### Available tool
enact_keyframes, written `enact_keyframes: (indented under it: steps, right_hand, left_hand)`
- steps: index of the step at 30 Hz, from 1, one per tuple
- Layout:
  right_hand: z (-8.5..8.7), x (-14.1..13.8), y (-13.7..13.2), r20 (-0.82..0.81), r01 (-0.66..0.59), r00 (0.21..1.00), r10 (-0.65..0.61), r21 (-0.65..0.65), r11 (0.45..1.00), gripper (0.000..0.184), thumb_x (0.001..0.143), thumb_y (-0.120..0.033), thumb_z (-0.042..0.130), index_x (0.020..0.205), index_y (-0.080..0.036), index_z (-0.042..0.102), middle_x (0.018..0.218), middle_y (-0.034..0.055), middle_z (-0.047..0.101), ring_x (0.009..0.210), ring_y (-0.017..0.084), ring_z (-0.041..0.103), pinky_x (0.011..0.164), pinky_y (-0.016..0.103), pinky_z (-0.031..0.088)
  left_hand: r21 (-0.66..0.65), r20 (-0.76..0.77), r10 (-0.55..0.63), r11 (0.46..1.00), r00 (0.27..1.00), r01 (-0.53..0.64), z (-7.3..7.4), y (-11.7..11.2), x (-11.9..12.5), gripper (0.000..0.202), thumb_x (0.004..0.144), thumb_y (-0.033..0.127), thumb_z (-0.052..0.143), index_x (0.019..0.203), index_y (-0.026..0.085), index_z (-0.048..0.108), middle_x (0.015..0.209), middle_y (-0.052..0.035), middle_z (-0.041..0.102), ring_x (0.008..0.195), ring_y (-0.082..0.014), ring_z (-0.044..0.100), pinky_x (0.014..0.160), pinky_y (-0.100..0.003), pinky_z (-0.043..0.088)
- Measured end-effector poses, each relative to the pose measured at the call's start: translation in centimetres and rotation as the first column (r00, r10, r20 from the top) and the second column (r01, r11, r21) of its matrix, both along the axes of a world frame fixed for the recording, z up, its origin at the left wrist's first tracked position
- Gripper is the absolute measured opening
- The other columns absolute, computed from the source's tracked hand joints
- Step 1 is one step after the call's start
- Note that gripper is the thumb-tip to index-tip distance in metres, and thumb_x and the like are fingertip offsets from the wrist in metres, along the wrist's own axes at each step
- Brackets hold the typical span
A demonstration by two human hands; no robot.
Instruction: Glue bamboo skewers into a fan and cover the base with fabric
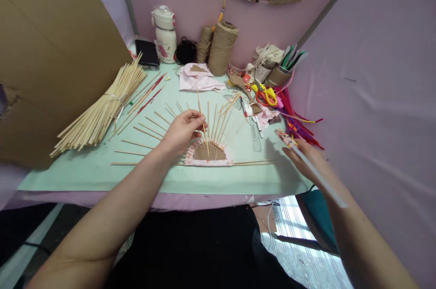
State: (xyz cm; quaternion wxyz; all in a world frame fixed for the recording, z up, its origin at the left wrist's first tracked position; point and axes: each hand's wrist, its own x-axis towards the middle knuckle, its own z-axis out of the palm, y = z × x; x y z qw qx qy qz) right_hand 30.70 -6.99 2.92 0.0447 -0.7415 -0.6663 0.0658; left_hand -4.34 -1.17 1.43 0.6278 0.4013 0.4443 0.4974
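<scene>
One stick (200, 106) pinched by left hand (186, 123), patterned tool (285, 136) gripped by right hand (314, 156), ruler (256, 140) with unreadable print

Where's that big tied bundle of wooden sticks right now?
In the head view, the bundle of wooden sticks lies at the left of the table, beside the brown cardboard and left of the left hand.
</scene>
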Motion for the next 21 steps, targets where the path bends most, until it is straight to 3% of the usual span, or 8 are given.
enact_keyframes:
  steps: [6,9,13,16,18,21]
  right_hand:
    - [-5.2,3.7,0.7,0.107,-0.108,0.989,0.100,0.073,0.992,0.044,0.093,-0.034,0.039,0.127,-0.010,0.054,0.115,0.0207,0.061,0.104,0.031,0.061,0.087,0.041,0.048]
    - [-5.9,3.8,0.5,0.169,-0.125,0.979,0.111,0.075,0.989,0.046,0.094,-0.031,0.037,0.131,-0.009,0.053,0.114,0.0218,0.061,0.101,0.033,0.060,0.089,0.046,0.048]
    - [-3.6,1.9,-0.2,0.194,-0.177,0.972,0.129,0.252,0.951,0.044,0.095,-0.034,0.041,0.132,-0.013,0.055,0.123,0.0228,0.059,0.107,0.037,0.058,0.088,0.052,0.048]
    - [-0.5,-1.7,0.2,0.113,-0.366,0.928,0.355,0.450,0.814,0.040,0.097,-0.030,0.042,0.133,-0.018,0.053,0.130,0.0193,0.058,0.121,0.034,0.052,0.100,0.052,0.043]
    - [1.1,-4.3,1.4,0.088,-0.488,0.854,0.514,0.480,0.729,0.037,0.096,-0.027,0.045,0.132,-0.022,0.054,0.131,0.0164,0.059,0.123,0.033,0.052,0.102,0.053,0.041]
    - [2.0,-7.1,4.2,0.077,-0.660,0.719,0.691,0.389,0.643,0.031,0.095,-0.029,0.051,0.125,-0.024,0.055,0.129,0.0129,0.062,0.124,0.031,0.053,0.109,0.056,0.032]
  left_hand:
    - [0.198,-0.213,-0.092,0.971,0.973,0.135,2.9,0.8,1.8,0.011,0.076,0.024,0.068,0.078,0.017,0.059,0.064,0.0023,0.059,0.057,-0.0086,0.054,0.052,-0.020,0.041]
    - [0.264,-0.380,-0.178,0.920,0.908,0.291,3.9,2.1,3.7,0.006,0.077,0.020,0.066,0.075,0.016,0.062,0.059,0.0027,0.057,0.051,-0.0085,0.051,0.052,-0.022,0.041]
    - [0.251,-0.563,-0.287,0.834,0.775,0.491,3.3,4.0,6.9,0.007,0.076,0.015,0.066,0.070,0.016,0.063,0.054,0.0028,0.057,0.048,-0.0090,0.051,0.052,-0.023,0.039]
    - [0.204,-0.605,-0.354,0.797,0.713,0.569,2.4,4.4,9.0,0.008,0.074,0.014,0.066,0.067,0.016,0.063,0.052,0.0032,0.058,0.047,-0.0091,0.053,0.054,-0.024,0.041]
    - [0.188,-0.632,-0.371,0.779,0.681,0.599,2.0,4.2,9.9,0.008,0.073,0.014,0.065,0.066,0.016,0.063,0.051,0.0034,0.058,0.048,-0.0098,0.054,0.055,-0.024,0.042]
    - [0.212,-0.704,-0.314,0.764,0.638,0.610,1.7,4.0,10.3,0.013,0.070,0.010,0.061,0.059,0.017,0.063,0.050,0.0034,0.058,0.051,-0.0111,0.055,0.055,-0.024,0.040]
